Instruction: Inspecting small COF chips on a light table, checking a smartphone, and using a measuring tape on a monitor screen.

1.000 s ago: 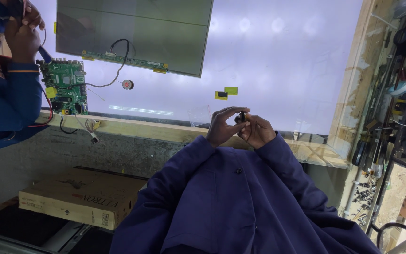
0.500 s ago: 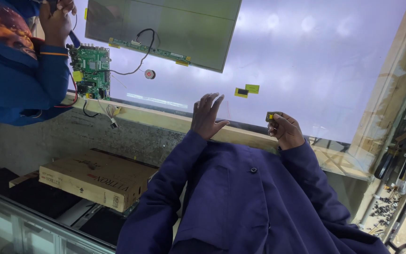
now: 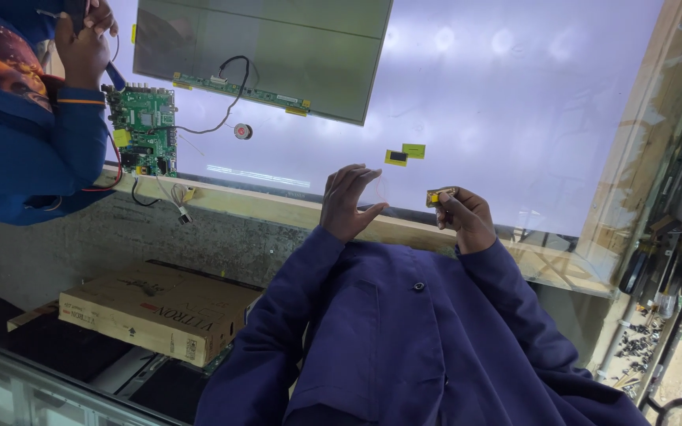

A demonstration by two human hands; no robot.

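Pinching a small yellow piece point(image 3: 434, 197) in our right hand point(image 3: 461, 217), we kept the left hand point(image 3: 346, 201) spread empty, just beside it over the lit panel point(image 3: 515, 102).

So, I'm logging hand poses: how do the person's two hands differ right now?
Left hand is open, fingers spread; right hand is curled shut. Left hand holds nothing; right hand pinches a small yellow piece. Both wear navy sleeves and hover at the bench's wooden edge.

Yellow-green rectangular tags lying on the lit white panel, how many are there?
2. One yellow-green rectangular tag with a dark centre and a plain yellow-green tag touching its right side, both beyond the person's left hand. Others may be hidden.
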